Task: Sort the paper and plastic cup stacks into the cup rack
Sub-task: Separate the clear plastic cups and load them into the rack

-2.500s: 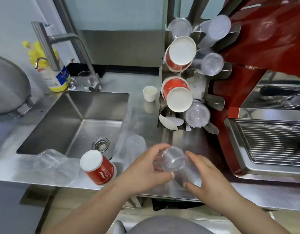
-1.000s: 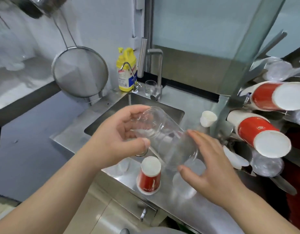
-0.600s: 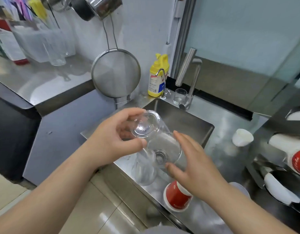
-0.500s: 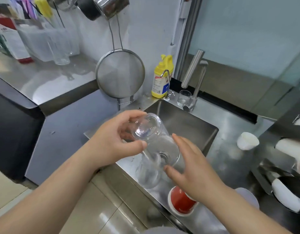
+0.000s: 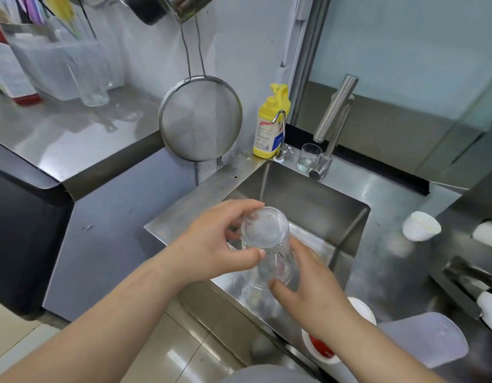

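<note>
Both the left hand [image 5: 214, 244] and right hand [image 5: 308, 288] clasp the clear plastic cup stack [image 5: 267, 244] above the sink [image 5: 350, 214]; next, seemingly, carrying it to the rack, unseen here.

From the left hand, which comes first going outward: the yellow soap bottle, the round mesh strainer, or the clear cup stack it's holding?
1. Clear plastic cup stack, gripped in the left hand.
2. Round mesh strainer, hanging above.
3. Yellow soap bottle, behind the sink's corner.

A café kitchen: steel sink [image 5: 308, 194], hanging strainer [image 5: 200, 118], disposable cups.
</note>
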{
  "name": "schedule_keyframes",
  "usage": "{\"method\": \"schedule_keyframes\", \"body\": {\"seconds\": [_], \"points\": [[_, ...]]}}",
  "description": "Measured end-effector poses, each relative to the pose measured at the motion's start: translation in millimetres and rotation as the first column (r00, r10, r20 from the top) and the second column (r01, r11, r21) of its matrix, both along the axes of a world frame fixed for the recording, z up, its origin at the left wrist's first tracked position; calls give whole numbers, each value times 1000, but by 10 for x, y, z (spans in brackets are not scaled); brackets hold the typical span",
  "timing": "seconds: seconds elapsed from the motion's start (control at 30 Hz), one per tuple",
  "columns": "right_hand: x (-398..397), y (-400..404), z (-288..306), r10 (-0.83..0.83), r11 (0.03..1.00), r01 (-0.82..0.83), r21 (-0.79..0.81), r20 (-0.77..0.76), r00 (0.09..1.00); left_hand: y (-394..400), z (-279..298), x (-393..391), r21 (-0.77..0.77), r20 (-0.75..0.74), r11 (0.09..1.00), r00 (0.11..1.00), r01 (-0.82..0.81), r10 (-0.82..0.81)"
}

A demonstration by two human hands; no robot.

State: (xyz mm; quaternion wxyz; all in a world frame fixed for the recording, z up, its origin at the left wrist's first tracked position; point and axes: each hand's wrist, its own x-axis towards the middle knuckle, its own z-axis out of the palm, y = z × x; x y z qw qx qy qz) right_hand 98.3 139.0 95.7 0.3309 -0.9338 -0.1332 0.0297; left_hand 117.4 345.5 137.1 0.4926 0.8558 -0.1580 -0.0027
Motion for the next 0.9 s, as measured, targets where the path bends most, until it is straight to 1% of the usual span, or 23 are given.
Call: {"method": "schedule_keyframes", "body": {"seconds": [0.13,0.3,0.47,0.6,0.8,0.9], "points": [[-21,22,-27,-48,999,49,5,-24,999,-11,-66,93,23,2,999,999,34,-34],[-64,37,-65,-104,994,107,37,-72,992,-32,-163,175,53,-26,991,992,122,-121],[-74,58,-55,-151,980,163,112,-108,983,-64,-263,226,99,-40,983,987,156,-153],[-68,75,-85,-162,976,178,125,-132,978,-75,-315,256,121,-68,978,984,170,-162],[-49,108,-163,-160,977,175,122,-122,979,-52,-437,297,179,-132,961,973,209,-187],[-36,110,-243,-175,975,192,109,-150,973,-43,-504,320,234,-153,943,967,237,-205]]}}
